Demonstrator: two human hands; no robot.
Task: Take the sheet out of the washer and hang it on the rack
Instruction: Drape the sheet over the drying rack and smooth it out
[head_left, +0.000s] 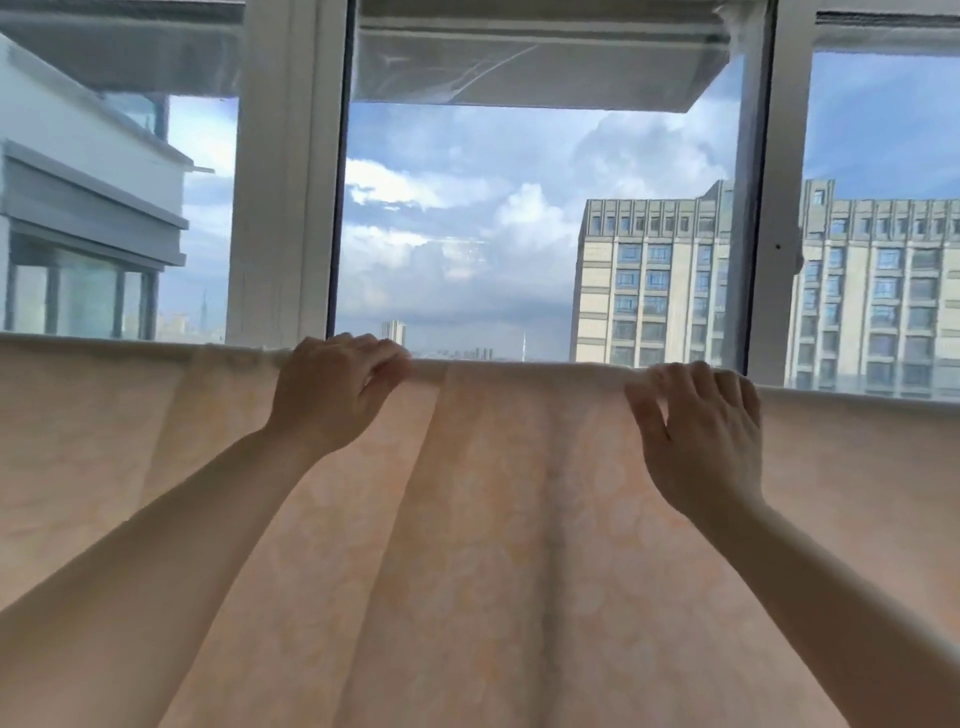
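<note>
A pale peach patterned sheet (493, 519) hangs across the whole width of the view, draped over a horizontal rack bar that its top fold hides. My left hand (332, 389) reaches up to the top fold left of centre, with its fingers curled over the edge and pinching the cloth. My right hand (701, 426) is at the top fold to the right. Its fingers hook over the edge and its thumb lies spread on the near face. Soft vertical folds run down the sheet between my forearms. The washer is out of view.
Straight behind the sheet stands a large window with white frames (285, 208) and a dark upright (753, 208). Rolled blinds (540, 57) sit along its top. Outside are sky and an apartment block (649, 280).
</note>
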